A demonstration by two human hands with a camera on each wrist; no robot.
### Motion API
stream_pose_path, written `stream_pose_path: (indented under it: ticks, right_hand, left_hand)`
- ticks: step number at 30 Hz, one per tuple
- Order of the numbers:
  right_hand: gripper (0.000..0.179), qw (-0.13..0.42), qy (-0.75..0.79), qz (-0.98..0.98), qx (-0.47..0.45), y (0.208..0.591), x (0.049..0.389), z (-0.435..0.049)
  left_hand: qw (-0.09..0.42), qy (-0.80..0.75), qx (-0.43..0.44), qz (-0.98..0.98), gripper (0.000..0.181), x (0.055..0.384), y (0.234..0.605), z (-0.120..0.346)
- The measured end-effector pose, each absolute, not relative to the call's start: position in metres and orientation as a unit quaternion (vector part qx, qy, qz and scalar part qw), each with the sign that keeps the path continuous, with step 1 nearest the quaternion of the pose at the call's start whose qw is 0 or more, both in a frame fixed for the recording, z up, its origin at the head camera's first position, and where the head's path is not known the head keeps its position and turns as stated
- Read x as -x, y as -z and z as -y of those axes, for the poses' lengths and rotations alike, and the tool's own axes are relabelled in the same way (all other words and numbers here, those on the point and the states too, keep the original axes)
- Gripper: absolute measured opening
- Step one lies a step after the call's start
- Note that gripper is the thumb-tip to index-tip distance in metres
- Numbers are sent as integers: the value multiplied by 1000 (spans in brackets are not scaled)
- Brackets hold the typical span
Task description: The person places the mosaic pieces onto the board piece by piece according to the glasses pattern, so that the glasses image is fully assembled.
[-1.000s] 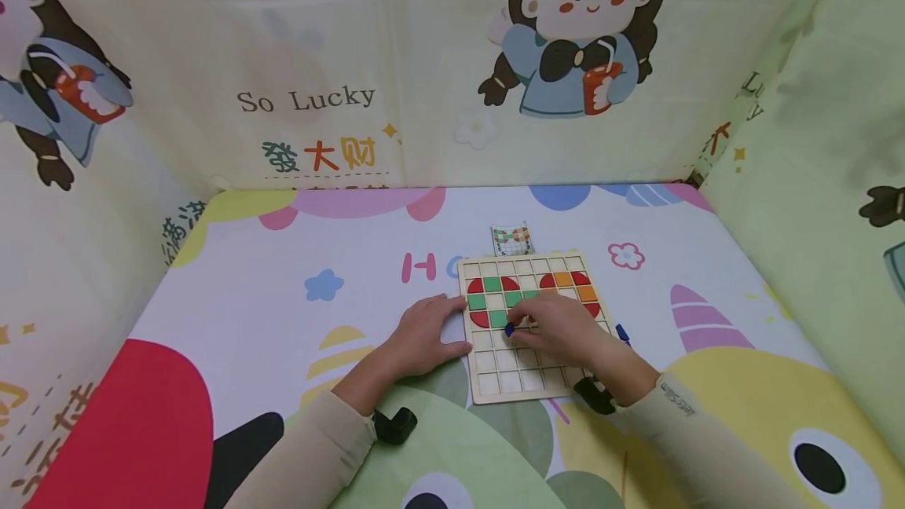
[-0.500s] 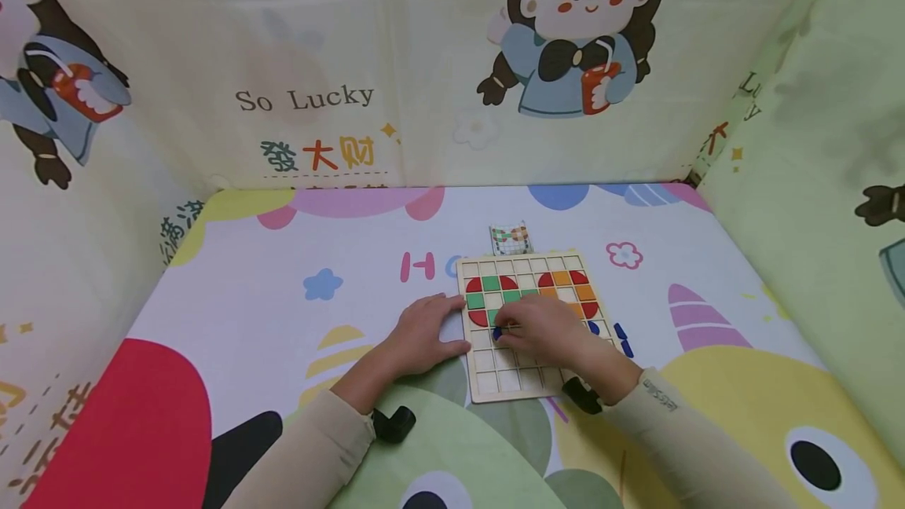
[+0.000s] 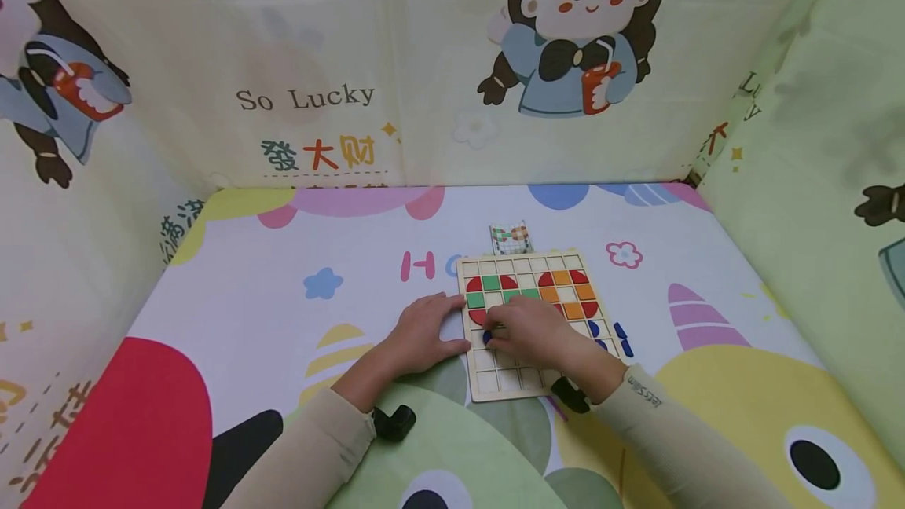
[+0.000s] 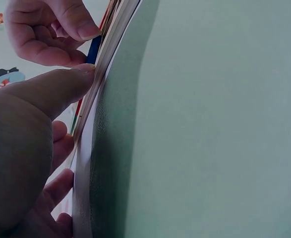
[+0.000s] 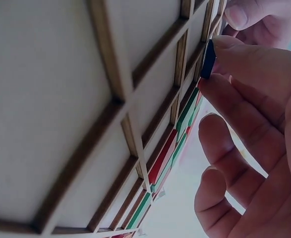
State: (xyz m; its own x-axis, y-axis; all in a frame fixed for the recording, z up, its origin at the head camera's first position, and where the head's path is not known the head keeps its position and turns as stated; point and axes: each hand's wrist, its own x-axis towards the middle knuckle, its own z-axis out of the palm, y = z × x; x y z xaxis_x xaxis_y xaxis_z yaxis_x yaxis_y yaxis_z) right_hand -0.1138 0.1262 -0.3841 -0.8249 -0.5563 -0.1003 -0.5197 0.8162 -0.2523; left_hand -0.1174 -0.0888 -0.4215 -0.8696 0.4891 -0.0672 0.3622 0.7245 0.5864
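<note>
A wooden grid board (image 3: 509, 385) lies on the table, with red, green and orange tiles set in its upper rows. My right hand (image 3: 530, 330) is over the board's left part and pinches a small dark blue tile (image 5: 208, 59) between thumb and index finger. In the right wrist view that tile stands on edge, close over a cell; its other fingers are loosely bent. My left hand (image 3: 422, 336) lies along the board's left edge, thumb and fingertips touching it. The blue tile (image 4: 93, 49) shows just beyond the left thumb in the left wrist view.
Two blue tiles (image 3: 594, 328) sit in cells at the board's right side. Two more blue pieces (image 3: 621, 331) lie on the cloth just right of it. A small pattern card (image 3: 511, 239) is behind the board. Printed cloth walls stand around the table.
My right hand has slid left across the board with the blue tile, toward the left edge. Blue tiles at the board's right side have come into sight. The left hand stays in place.
</note>
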Motion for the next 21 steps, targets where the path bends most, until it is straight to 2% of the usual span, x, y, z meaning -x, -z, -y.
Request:
stream_pose_path:
  ticks: [21]
  right_hand:
    - [22, 98, 117, -945, 289, 381, 115, -120]
  left_hand:
    - [109, -293, -233, -921, 69, 117, 422, 89]
